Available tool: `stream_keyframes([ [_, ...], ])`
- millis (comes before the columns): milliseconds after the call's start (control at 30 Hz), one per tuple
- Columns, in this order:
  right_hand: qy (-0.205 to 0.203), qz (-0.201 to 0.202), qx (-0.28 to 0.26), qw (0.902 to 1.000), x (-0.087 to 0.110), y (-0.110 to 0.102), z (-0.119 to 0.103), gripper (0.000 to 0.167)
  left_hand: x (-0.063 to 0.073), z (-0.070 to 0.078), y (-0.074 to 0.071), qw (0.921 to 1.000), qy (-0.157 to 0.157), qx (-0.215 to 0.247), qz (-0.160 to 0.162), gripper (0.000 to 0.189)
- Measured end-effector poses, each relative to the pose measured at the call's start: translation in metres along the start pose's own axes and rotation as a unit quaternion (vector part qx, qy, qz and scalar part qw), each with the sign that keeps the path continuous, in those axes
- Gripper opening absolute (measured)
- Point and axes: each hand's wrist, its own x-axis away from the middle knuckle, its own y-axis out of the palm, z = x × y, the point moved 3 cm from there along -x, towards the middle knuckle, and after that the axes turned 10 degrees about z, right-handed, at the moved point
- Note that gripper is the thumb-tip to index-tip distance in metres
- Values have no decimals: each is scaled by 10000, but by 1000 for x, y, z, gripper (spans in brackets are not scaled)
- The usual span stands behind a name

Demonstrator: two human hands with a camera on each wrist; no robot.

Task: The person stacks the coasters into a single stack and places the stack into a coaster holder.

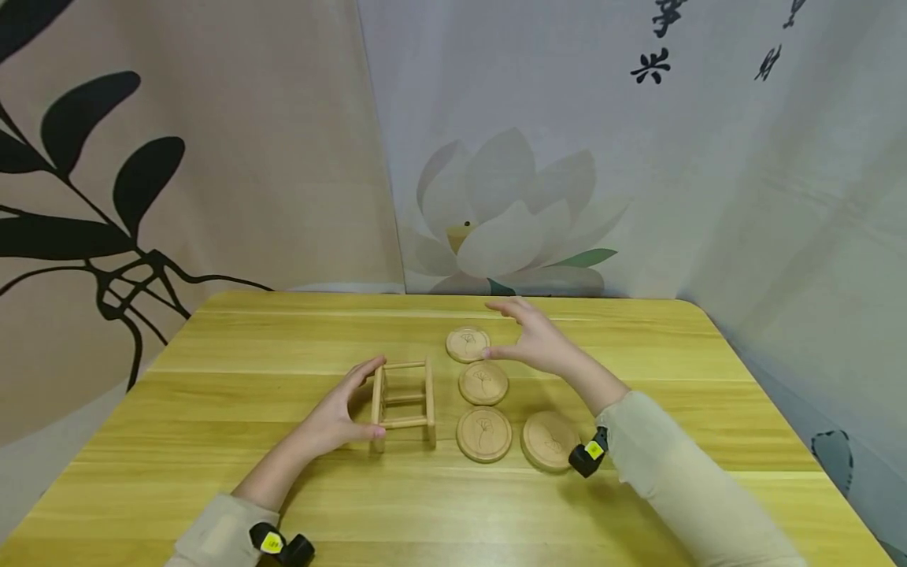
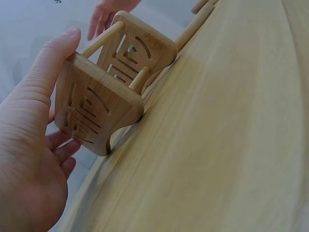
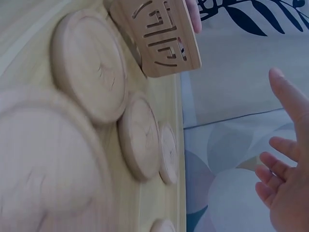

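Left hand (image 1: 340,413): pinching rack (image 2: 116,100); uneven squeeze may tip it.
Right hand (image 1: 536,340): spread; your dip may skid far coaster (image 1: 467,344).

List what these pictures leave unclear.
Head view: rightmost wooden coaster, edge partly behind the right wrist camera.
Right wrist: left hand, mostly behind the slotted wooden rack.
Right wrist: pale rounded piece, cut off by the bottom edge, unidentifiable.
Head view: uppermost characters, cut off by the top edge.
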Motion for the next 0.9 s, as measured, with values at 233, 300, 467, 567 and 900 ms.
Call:
stream_keyframes([
  [233,376,15,8,9993,-15,22,-2,83,0,-1,-1,10000,15,-21,4,102],
  [300,461,49,21,9989,-17,27,-2,83,0,-1,-1,10000,16,-33,0,102],
  [467,625,149,-11,9979,-22,38,-2,82,0,-1,-1,10000,30,-61,7,101],
  [567,767,176,-65,9969,-25,45,0,81,0,-1,-1,10000,45,-63,-2,101],
  [900,1450,199,-240,9889,-33,61,12,78,0,0,-1,10000,98,-13,-12,103],
])
